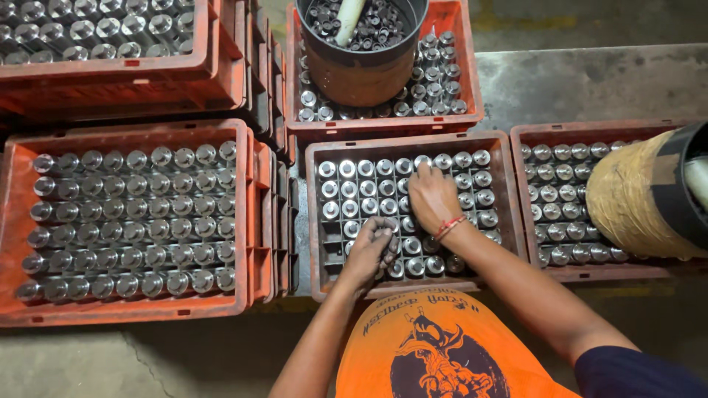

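A red plastic crate (314,221) with a grid insert stands right in front of me, mostly filled with upright shiny metal cylinders (366,188). My left hand (372,247) hovers over the crate's near left part, fingers curled around a few of these metal cylinders. My right hand (434,197) reaches over the middle of the crate, its fingertips down on a cylinder in the second row. A red thread band sits on my right wrist. Some grid cells at the near left are empty.
A full red crate (251,221) of cylinders lies to the left, another (516,184) to the right with a tape-wrapped bucket (634,199) on it. Behind stands a crate (472,81) holding a dark bucket (361,70) of parts. More stacked crates (221,66) fill the far left.
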Motion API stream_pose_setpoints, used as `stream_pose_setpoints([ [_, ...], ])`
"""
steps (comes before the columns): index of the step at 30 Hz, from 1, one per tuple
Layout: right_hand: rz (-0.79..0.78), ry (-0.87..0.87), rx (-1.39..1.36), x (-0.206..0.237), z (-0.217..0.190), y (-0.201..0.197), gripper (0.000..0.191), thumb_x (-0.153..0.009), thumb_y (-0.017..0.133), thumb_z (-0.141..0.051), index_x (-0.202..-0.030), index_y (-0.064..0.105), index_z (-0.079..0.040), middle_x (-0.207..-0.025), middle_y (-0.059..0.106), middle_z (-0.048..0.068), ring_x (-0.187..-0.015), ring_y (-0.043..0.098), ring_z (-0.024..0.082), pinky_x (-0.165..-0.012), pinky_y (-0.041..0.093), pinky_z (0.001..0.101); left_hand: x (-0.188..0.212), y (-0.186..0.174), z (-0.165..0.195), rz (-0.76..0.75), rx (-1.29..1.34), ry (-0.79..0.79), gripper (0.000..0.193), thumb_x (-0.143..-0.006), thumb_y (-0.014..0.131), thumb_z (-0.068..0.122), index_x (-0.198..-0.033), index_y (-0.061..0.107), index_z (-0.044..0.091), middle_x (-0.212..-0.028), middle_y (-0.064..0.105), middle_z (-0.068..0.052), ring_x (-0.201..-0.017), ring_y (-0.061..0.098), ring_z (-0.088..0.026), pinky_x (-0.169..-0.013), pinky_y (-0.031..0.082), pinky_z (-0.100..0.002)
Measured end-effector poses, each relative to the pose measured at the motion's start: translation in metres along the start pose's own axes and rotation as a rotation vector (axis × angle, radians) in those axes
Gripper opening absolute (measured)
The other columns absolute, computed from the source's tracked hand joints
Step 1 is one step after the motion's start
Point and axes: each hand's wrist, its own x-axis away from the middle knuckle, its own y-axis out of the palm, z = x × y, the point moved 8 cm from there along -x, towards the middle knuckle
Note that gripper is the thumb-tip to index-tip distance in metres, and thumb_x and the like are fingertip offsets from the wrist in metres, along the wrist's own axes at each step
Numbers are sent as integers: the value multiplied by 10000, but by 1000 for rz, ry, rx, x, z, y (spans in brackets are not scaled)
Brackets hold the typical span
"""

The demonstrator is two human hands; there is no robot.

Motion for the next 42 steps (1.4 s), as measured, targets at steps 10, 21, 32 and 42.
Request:
stream_pose_setpoints([
  [10,155,177,-495,3,76,-16,143,-841,745,-67,-918,656,16,-879,672,187,-821,668,385,-733,538,476,0,1,-3,-3,8,-54,116,-1051,503,150,-1150,526,96,-747,557,3,-571,475,-73,-463,333,-205],
  [21,140,13,-309,-8,78,-10,212,-823,675,15,-997,771,-59,-1015,721,141,-962,688,357,-879,551,447,0,0,-1,3,-75,-1,145,-1067,552,224,-1018,544,88,-726,559,26,-561,476,-49,-478,362,-206],
  [32,52,140,-282,-15,84,-9,193,-841,804,-178,-975,744,-52,-990,686,198,-933,666,404,-823,537,481,1,7,2,-39,-17,4,287,-1069,553,301,-859,542,106,-644,473,52,-510,401,-44,-445,308,-206],
  [42,-221,-220,-914,54,-1,-43,389,-825,798,-179,-1169,699,-26,-1032,741,142,-937,713,338,-823,566,397,-2,23,-1,-86,-125,34,323,-1082,542,317,-858,581,88,-629,501,54,-502,417,-36,-442,311,-213],
])
